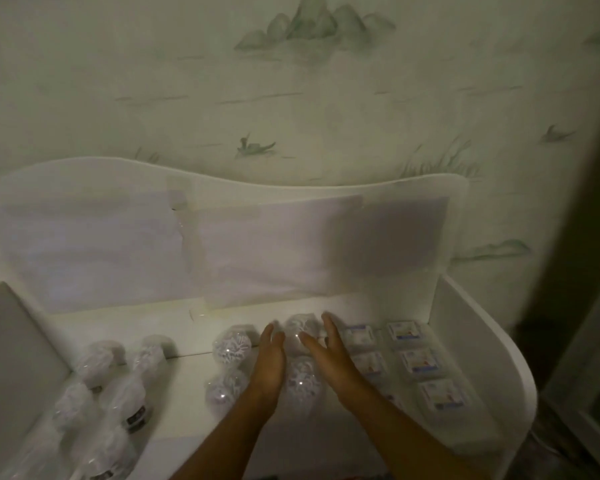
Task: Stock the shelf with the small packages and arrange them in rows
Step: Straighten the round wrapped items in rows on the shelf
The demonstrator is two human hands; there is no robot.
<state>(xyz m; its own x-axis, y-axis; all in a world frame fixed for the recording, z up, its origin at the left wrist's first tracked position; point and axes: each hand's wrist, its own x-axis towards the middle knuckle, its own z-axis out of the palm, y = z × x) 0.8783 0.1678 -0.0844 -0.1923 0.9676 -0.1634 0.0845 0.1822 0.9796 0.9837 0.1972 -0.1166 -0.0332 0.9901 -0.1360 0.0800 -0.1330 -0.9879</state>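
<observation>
Round package (300, 332) between hands (271, 355)

Bare shelf (194, 403) lay open at six o'clock, between the wrapped bundles (118, 393) at eight and the round packs (231, 348). Flat packets (416, 362) filled three o'clock against the side wall (478, 358); the back panel (222, 244) closed off twelve.

Glossy, crinkled clear plastic wraps the round packages (300, 336) on a smooth, matt white shelf (187, 375). Flat packets (418, 360) sit under shiny film, and matt paper sheets (264, 251) are taped with clear tape to the backboard.
</observation>
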